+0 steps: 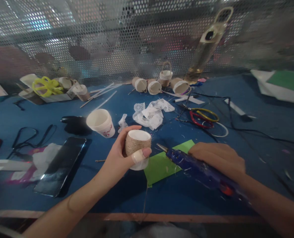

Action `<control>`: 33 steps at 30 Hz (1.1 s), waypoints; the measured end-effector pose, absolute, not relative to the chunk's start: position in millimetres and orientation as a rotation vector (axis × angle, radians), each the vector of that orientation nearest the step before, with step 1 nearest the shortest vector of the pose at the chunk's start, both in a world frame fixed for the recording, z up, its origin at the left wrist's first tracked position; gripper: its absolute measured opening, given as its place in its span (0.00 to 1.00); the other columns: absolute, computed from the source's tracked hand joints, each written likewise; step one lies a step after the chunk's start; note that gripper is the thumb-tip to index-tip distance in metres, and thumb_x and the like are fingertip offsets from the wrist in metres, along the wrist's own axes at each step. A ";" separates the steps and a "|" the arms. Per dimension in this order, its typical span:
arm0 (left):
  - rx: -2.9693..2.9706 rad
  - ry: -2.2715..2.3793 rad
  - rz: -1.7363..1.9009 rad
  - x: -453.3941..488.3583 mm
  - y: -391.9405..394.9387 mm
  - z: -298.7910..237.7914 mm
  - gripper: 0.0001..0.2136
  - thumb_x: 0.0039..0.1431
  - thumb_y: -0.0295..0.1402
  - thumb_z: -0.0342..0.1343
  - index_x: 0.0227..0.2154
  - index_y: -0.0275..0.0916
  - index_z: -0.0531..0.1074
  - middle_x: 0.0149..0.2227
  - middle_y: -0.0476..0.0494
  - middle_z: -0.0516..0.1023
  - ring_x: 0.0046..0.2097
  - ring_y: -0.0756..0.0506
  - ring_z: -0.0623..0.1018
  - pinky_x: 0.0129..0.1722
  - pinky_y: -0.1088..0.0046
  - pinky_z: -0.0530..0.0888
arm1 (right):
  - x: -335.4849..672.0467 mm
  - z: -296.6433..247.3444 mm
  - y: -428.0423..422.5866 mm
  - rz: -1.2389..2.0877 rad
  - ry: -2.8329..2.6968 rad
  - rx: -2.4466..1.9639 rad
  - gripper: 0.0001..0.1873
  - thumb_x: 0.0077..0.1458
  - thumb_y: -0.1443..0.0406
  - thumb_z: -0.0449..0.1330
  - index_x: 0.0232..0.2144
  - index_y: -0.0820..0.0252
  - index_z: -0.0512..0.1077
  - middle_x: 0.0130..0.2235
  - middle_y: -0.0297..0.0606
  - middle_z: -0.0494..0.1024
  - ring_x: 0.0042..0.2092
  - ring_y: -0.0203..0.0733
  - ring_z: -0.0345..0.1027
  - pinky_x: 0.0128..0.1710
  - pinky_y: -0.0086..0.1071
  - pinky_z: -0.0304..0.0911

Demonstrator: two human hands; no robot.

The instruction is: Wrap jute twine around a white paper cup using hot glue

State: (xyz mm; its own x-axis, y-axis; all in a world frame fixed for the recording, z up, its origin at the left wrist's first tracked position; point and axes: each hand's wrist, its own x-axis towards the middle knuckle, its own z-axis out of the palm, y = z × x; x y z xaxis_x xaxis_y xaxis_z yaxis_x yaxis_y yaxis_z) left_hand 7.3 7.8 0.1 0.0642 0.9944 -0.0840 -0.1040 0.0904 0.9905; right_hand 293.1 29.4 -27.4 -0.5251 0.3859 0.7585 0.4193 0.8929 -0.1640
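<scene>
My left hand (122,155) is wrapped round a small paper cup (138,142) whose side is wound with brown twine. A bandage sits on the thumb that presses the cup's front. My right hand (218,158) grips a blue hot glue gun (196,167); its metal nozzle points left, a short way from the cup. Under both lies a green paper sheet (161,165) on the blue table.
A plain white cup (101,123), crumpled lace (150,114), red and yellow scissors (202,117) and several twine-wrapped cups (159,86) lie beyond. A black phone (61,165) rests at the left. Cables (248,129) run across the right. A perforated metal screen (127,39) backs the table.
</scene>
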 end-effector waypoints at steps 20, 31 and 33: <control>1.353 1.088 0.992 6.2 3.2 1.3 0.29 0.54 0.37 0.78 0.56 0.52 0.73 0.46 0.51 0.79 0.45 0.47 0.80 0.45 0.73 0.78 | 293.7 -23.4 31.8 -0.018 -2.207 -0.551 0.12 0.77 0.67 0.49 0.41 0.55 0.71 0.32 0.35 0.78 0.31 0.40 0.78 0.30 0.33 0.71; 1.246 1.119 1.010 4.9 6.1 4.7 0.26 0.56 0.42 0.76 0.55 0.50 0.75 0.47 0.46 0.81 0.46 0.42 0.82 0.41 0.71 0.80 | 295.6 -21.0 27.0 -0.051 -2.207 -0.590 0.11 0.77 0.67 0.51 0.40 0.55 0.71 0.33 0.35 0.80 0.33 0.40 0.79 0.32 0.33 0.72; 1.216 1.130 1.025 4.4 7.7 3.8 0.26 0.56 0.42 0.76 0.56 0.50 0.75 0.47 0.46 0.82 0.45 0.42 0.82 0.41 0.71 0.80 | 296.5 -23.1 26.6 -0.046 -2.186 -0.601 0.12 0.77 0.65 0.50 0.41 0.55 0.71 0.33 0.36 0.80 0.33 0.40 0.79 0.32 0.33 0.72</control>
